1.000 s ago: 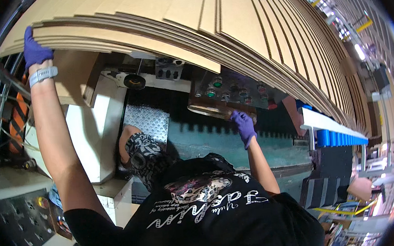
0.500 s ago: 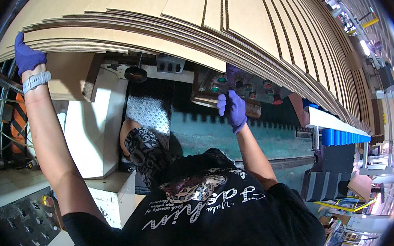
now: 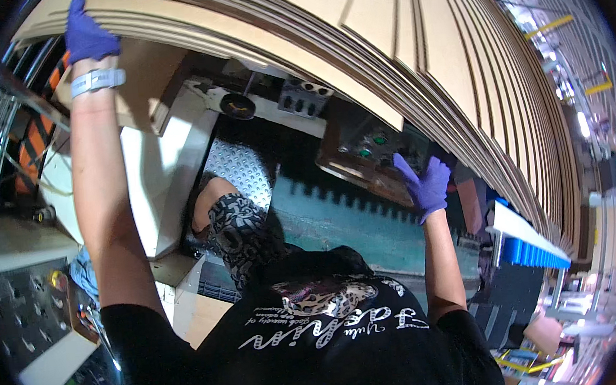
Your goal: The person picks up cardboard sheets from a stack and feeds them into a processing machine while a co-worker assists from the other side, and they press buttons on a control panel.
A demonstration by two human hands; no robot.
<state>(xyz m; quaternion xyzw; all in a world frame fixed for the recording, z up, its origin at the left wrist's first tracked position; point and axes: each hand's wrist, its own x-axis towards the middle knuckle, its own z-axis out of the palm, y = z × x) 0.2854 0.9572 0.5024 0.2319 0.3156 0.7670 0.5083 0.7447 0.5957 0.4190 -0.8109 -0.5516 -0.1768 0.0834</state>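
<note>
Large tan cardboard sheets [image 3: 297, 52] lie in a fanned stack across the top of the view. My left hand [image 3: 93, 37], in a purple glove, grips the near edge of the lower sheets towards their left end. Its thumb lies over them, and the other fingers are hidden. My right hand [image 3: 429, 186], also gloved in purple, is held just short of the stack's near edge with thumb and fingers spread and nothing in it. Under that edge, beside the right hand, sits a control panel [image 3: 349, 160] with green buttons.
A white machine housing [image 3: 174, 149] stands left of my leg, with a round black knob [image 3: 237, 106] beyond it. Blue rollers [image 3: 533, 253] line a conveyor at the right. Below lies a green surface [image 3: 339, 222]. A perforated dark panel [image 3: 31, 308] is at lower left.
My right hand has moved right and its fingers have spread apart. My left hand stays at the sheets' edge. The whole view has shifted and turned slightly.
</note>
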